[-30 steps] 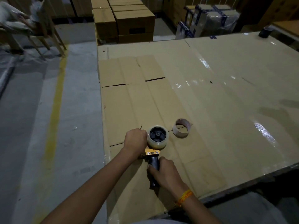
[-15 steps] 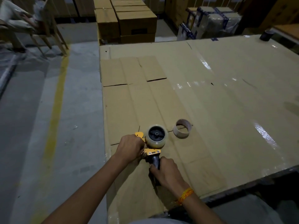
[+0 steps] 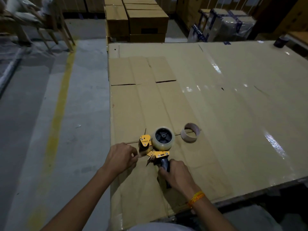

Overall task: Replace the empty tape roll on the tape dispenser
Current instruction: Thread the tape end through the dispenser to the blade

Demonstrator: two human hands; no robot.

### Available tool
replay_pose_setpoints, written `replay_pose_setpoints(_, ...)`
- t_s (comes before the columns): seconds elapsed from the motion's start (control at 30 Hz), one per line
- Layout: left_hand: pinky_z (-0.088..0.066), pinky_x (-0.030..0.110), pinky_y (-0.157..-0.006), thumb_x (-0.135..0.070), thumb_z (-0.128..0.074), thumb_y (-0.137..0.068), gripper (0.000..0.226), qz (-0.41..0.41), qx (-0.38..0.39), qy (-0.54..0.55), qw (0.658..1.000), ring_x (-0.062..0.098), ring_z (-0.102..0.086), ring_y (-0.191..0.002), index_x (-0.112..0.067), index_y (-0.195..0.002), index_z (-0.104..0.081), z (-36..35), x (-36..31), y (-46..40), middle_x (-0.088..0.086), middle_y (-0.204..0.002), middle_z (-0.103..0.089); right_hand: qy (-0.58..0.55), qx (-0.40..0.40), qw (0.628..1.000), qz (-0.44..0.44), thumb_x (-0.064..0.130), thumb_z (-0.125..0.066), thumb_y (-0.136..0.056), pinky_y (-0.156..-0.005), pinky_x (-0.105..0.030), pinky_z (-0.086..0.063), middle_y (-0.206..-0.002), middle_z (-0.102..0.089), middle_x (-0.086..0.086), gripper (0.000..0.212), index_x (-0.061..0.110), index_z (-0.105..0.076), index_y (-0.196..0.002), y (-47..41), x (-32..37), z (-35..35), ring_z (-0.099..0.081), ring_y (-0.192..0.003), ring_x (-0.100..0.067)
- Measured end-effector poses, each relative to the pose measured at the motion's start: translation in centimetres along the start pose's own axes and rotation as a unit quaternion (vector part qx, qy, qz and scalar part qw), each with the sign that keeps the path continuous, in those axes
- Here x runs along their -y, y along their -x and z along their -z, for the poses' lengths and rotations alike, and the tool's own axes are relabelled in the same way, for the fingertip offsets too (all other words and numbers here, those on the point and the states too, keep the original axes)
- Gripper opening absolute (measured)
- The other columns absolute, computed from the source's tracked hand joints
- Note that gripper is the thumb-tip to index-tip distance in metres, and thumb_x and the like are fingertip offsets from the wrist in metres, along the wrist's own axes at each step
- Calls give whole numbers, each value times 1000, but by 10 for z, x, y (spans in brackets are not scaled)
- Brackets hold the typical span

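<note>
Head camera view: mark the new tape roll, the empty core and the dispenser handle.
new tape roll [image 3: 164, 145]: head view, on its clear outer band.
empty core [image 3: 190, 137]: head view, on its near cardboard wall.
dispenser handle [image 3: 165, 163]: head view, on the black grip above the right hand.

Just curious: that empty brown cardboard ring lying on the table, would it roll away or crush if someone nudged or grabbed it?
The empty brown cardboard ring lies flat on its rim, so a nudge would probably slide it, not roll it. Its thin, hollow wall suggests it is very light and might buckle under a hard squeeze.
</note>
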State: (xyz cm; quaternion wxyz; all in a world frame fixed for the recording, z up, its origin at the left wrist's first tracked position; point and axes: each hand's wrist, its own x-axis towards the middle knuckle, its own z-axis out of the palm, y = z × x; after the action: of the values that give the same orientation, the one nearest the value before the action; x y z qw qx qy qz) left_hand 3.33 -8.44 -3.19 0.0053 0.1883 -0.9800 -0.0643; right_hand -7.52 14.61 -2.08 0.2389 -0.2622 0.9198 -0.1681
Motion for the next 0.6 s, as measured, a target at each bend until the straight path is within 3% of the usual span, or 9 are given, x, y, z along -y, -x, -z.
replay_pose_setpoints(0.07, -40, 28, -64, -45, -67, -96, 22, -2, -4, -3, 1000, 20, -75, -88, -32, -103, -84, 0, 6, 2, -4, -94, -82, 14, 8, 1000, 6, 49, -65, -96, -55, -34, -37, -93, -69, -12, 33, 17, -58, -91, -1, -4, 7, -67, -81, -30)
replay_pose_setpoints(0.13, -41, 27, -63, -45, -69, -96, 20, 0, -15, 9, 1000, 18, -75, -86, -32, -101, -83, 0, 14, 2, -6, -93, -81, 29, 28, 999, 19, 49, -66, -96, -48, -27, -31, -87, -62, -6, 34, 18, -55, -89, -4, -9, 15, -58, -74, -25)
replay_pose_setpoints(0.37, -44, 28, -50, -43, -77, -94, 17, -103, -72, 64, 990, 17, -68, -68, -26, -92, -78, -6, 24, -2, -7, -88, -68, 48, 44, 998, 25, 51, -66, -94, -51, -30, -32, -90, -60, -5, 35, 20, -50, -95, -8, -21, 25, -56, -77, -27)
replay_pose_setpoints(0.5, -52, 29, -51, -30, -84, -89, 16, -137, -67, 76, 985, 16, -69, -71, -22, -102, -79, -12, 31, 0, -2, -101, -68, 58, 34, 997, 32, 53, -64, -95, -63, -36, -42, -101, -69, -10, 35, 21, -51, -97, -7, -25, 22, -63, -82, -29)
replay_pose_setpoints(0.6, -56, 28, -52, -30, -89, -86, 23, -140, -74, 85, 984, 15, -70, -72, -23, -104, -79, -18, 39, 0, -4, -105, -69, 62, 33, 997, 33, 53, -63, -96, -63, -35, -41, -103, -70, -11, 35, 22, -50, -99, -7, -25, 20, -60, -79, -26)
